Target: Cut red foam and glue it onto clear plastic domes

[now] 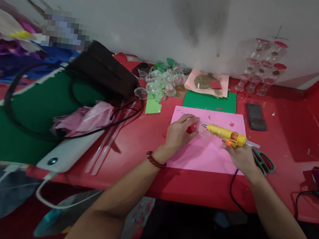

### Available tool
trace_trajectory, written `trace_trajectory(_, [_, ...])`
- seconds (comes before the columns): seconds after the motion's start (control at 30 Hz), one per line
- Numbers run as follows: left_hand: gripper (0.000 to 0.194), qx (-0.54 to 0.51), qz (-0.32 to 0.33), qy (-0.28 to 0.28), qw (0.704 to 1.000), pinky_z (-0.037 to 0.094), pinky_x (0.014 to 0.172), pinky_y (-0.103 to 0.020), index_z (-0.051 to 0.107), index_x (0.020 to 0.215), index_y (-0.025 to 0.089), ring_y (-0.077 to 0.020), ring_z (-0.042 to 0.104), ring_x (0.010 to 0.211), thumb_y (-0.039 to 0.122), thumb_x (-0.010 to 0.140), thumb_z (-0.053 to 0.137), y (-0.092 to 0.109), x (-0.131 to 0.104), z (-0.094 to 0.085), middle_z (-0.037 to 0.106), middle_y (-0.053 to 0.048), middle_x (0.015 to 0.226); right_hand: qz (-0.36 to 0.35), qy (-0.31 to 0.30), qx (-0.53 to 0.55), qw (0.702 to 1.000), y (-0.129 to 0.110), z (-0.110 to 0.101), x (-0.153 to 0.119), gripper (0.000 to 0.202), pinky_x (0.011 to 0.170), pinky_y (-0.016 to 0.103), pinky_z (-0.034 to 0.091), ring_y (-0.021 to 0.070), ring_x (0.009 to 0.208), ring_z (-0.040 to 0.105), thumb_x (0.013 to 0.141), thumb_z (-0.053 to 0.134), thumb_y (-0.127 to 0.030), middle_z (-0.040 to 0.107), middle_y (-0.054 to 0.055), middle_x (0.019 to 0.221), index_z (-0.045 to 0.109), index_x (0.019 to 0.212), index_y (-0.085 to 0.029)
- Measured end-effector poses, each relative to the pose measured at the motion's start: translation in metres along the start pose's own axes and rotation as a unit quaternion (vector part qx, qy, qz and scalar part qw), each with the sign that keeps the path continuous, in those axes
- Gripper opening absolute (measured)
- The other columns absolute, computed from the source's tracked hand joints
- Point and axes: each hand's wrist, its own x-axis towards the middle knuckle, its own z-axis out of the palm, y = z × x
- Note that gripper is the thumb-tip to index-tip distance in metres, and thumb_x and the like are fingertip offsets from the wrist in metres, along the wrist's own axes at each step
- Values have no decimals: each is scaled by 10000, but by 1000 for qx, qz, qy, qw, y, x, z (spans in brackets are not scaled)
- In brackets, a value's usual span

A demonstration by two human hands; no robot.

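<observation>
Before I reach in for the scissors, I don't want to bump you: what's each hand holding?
Left hand: closed on a small clear plastic piece.
Right hand: closed on the yellow glue gun, nozzle at that piece.

Craft workspace: red-covered table point(284, 151), coloured paper point(201, 160), scissors point(264, 161), 1 yellow glue gun point(225, 134).

And here I am, far off, riding the single head view: it looks out from the wearer's head, forward and steeply down over the red table point(287, 152). Wide framing, this! The pale wall point(132, 10) spans the top, dark clothing point(191, 233) sits at the bottom, and both forearms run up from below. I have the pink sheet point(198, 156) near, just right of centre, the wall farther back.
</observation>
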Motion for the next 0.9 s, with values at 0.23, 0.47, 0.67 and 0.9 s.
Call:
trace_trajectory(0.23, [405,-3,6,2,1000,574,942,-348,680,1216,229,-224,680,1107,182,815,721,1,0,-1,685,-77,1288,5,16,-4,1000,6,0,0,479,698,380,582,254,758,707,764,690,-708,746,56,828,689,866,-241])
trace_trajectory(0.47, [403,-13,4,-5,1000,576,931,-363,672,1223,270,-226,686,1088,196,828,704,0,-1,-1,681,-59,1292,15,36,-15,999,9,0,0,466,695,389,578,260,750,704,759,699,-701,748,54,809,711,834,-241])
trace_trajectory(0.67, [412,-7,4,-3,1000,570,946,-352,674,1219,250,-220,679,1101,175,815,709,0,0,0,680,-66,1293,20,26,1,999,7,0,-1,428,666,369,574,241,723,689,753,726,-664,737,35,781,704,835,-245])
trace_trajectory(0.9, [409,-3,6,0,1000,575,945,-352,676,1219,246,-224,680,1105,174,818,700,1,0,0,681,-72,1286,11,-2,22,1000,5,2,-2,403,672,357,570,223,696,672,756,745,-633,708,29,746,657,803,-243])
